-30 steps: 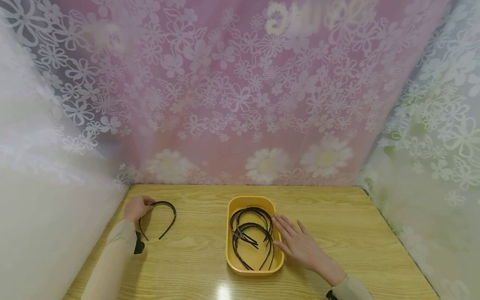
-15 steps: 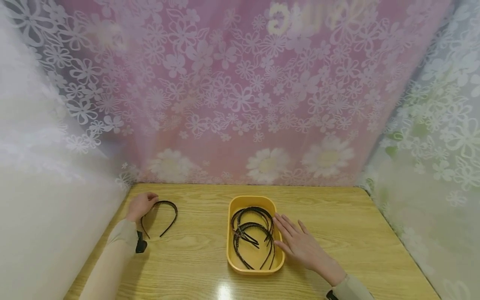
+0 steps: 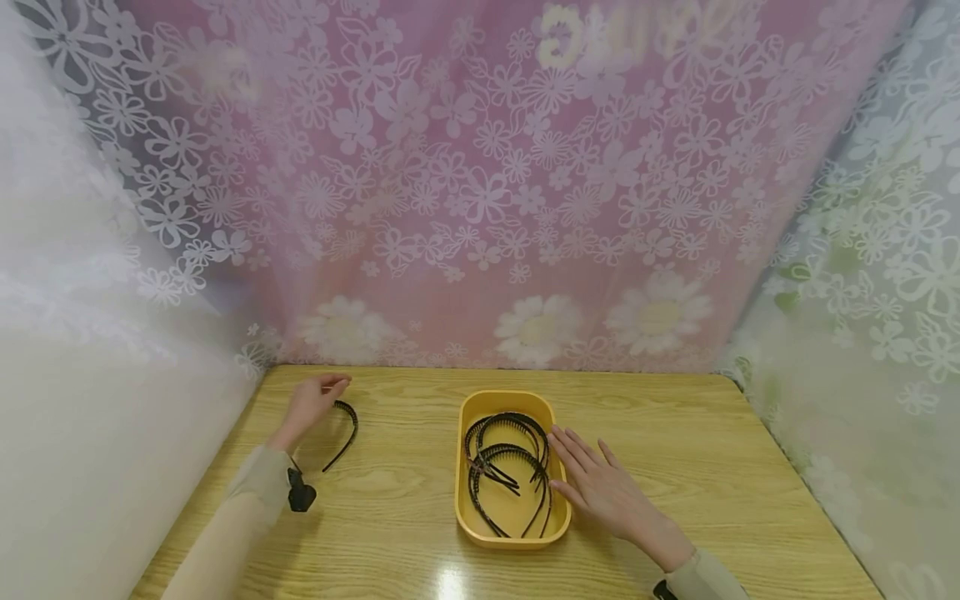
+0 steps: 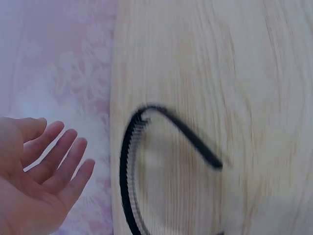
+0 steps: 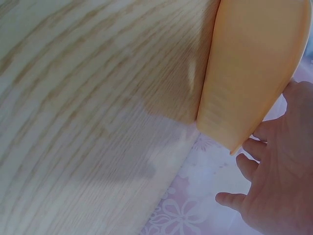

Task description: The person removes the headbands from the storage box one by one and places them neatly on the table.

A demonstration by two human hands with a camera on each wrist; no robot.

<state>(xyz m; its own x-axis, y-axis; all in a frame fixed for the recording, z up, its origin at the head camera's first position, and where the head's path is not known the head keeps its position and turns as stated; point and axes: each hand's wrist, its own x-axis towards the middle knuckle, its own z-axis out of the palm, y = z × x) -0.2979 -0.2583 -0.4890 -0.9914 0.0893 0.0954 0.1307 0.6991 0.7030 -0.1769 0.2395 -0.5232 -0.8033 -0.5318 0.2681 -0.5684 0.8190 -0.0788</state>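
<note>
A black toothed headband (image 3: 347, 433) lies on the left part of the table, its curve toward the back. Above it is my left hand (image 3: 309, 410), which hides part of the band in the head view. In the left wrist view this hand (image 4: 49, 181) has loosely spread fingers with nothing between them, apart from the headband (image 4: 128, 166). My right hand (image 3: 603, 496) lies with straight fingers along the right side of a yellow tray (image 3: 457, 500). Fingertips are right at the tray's rim. Several black headbands (image 3: 510, 450) overlap one another inside the tray.
The wooden table (image 3: 405, 467) is closed in by a pink flowered curtain (image 3: 480, 208) at the back and pale sheets (image 3: 112, 375) at the sides. A dark strap piece (image 3: 301, 492) sits at the left wrist.
My left hand has let go of the headband and moved up and to the right over it. The right hand stays by the tray.
</note>
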